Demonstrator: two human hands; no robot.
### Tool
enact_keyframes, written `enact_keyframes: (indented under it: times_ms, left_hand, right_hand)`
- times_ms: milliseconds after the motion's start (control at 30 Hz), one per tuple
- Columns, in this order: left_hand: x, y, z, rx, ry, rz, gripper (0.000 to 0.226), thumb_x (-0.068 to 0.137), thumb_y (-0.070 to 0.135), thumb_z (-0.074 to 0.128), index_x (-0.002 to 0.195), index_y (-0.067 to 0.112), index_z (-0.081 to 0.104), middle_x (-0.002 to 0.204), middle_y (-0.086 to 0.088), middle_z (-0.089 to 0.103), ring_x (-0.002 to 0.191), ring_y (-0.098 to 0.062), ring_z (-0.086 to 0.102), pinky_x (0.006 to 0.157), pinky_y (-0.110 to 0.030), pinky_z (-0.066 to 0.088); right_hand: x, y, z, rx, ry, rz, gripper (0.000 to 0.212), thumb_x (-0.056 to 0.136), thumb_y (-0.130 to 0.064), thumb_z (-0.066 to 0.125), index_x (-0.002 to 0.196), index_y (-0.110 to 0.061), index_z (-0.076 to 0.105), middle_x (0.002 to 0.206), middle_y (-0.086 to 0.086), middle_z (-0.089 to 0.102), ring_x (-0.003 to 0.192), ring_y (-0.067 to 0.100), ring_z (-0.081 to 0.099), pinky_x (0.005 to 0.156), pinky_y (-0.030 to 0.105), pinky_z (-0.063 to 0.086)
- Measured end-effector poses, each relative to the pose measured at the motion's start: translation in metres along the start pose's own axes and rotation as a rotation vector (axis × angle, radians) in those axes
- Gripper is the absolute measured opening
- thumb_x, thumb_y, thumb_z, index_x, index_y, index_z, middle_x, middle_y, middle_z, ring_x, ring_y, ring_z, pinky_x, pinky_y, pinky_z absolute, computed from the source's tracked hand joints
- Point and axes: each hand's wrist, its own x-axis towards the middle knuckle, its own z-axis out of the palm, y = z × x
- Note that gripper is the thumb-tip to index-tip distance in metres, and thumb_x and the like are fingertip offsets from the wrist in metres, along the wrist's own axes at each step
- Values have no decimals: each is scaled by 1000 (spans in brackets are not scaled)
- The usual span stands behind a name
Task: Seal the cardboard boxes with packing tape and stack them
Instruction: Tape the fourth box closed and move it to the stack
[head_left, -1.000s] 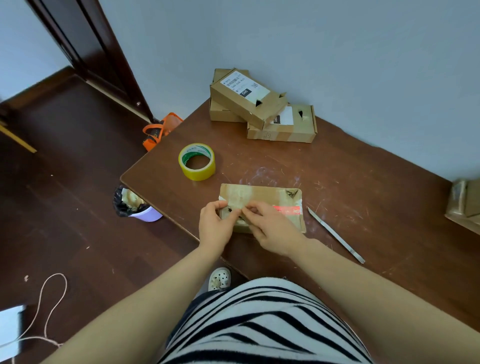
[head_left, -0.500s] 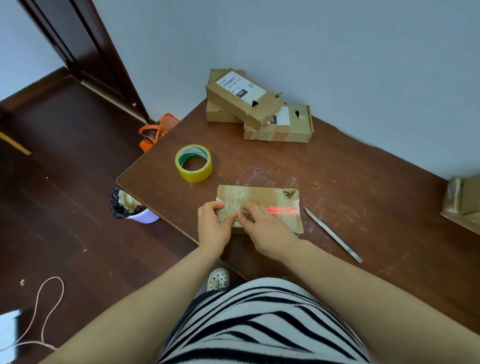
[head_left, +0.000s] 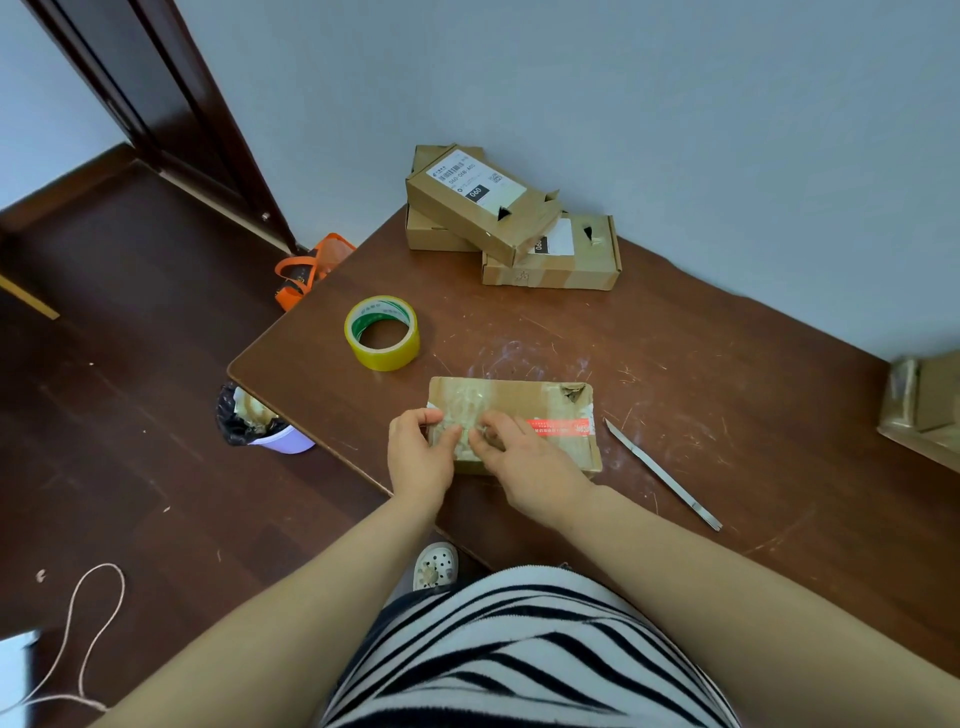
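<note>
Working the tape on the flat box (head_left: 524, 400) at the tabletop's (head_left: 727, 364) near edge.
We grip the box's left end with our left hand (head_left: 421, 457), thumb on top, while our right hand (head_left: 530, 460) curls its fingertips and pinches the crinkled tape strip (head_left: 467, 408) across the lid. Our yellow tape roll (head_left: 382, 332) sits just beyond, toward the left edge; three boxes (head_left: 509, 218) are piled at the far edge, and a thin blade (head_left: 662, 475) lies right of the box.
</note>
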Motion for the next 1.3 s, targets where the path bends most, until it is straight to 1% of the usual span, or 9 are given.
enact_keyframes:
  times_ms: [267,567,800,933,1000,1100,1167,1233,1300]
  left_hand:
    - [5,-3,-1,-79,22,-41,18,83,16,72,98,11,64,112,-9,63,103,-21,58,87,-27,43]
    - [3,1,-9,-1,-15,37,14,84,15,70,95,13,62,103,-2,56,89,-13,53,73,-16,34]
    - [-1,2,-10,73,-53,111,24,85,14,69,106,8,60,108,-4,52,91,-10,48,73,-12,31]
    - [-2,7,-11,107,-68,64,22,85,14,63,107,11,59,117,-6,50,102,-19,53,79,-22,35]
    - [-6,11,-12,185,-23,87,29,80,15,66,109,11,60,128,-9,44,119,-25,44,93,-28,33]
    - [-11,22,-7,324,65,343,39,72,15,72,109,9,61,139,-18,38,128,-35,33,107,-44,26]
    - [-15,35,2,326,-83,530,45,73,18,69,116,10,58,143,-15,37,132,-32,31,110,-45,27]
    - [-18,51,12,341,-333,648,63,77,24,68,135,10,47,150,-11,30,141,-27,22,116,-42,19]
    - [-18,64,26,516,-552,728,96,77,38,73,151,8,19,159,-5,9,148,-22,1,118,-33,2]
  right_hand:
    - [-1,0,0,1,15,-10,54,97,-5,44,148,-13,28,150,12,23,132,29,29,102,42,41]
    - [-3,-4,-5,-32,-30,3,57,97,-4,41,150,-14,22,153,10,16,136,26,22,107,37,37]
    - [-3,-5,-6,-49,-39,20,55,98,-5,39,150,-13,23,153,10,16,137,26,21,108,36,34]
    - [-5,-3,-17,89,-52,8,56,95,-9,47,148,-12,30,152,9,24,136,25,28,110,33,31]
    - [-16,3,-30,282,41,47,52,91,-9,46,143,-13,41,145,5,41,129,21,41,104,31,37]
    - [-32,25,-43,411,478,220,46,80,-3,41,120,-11,64,117,5,61,103,23,59,82,28,47]
    - [-35,44,-49,423,583,407,43,85,3,42,119,-9,64,117,6,58,105,23,57,81,24,42]
    - [-32,59,-52,352,459,531,45,90,2,43,132,-11,56,129,6,50,115,21,51,84,23,39]
    - [-29,68,-50,274,297,532,49,91,0,45,137,-14,50,135,3,44,118,20,49,89,27,41]
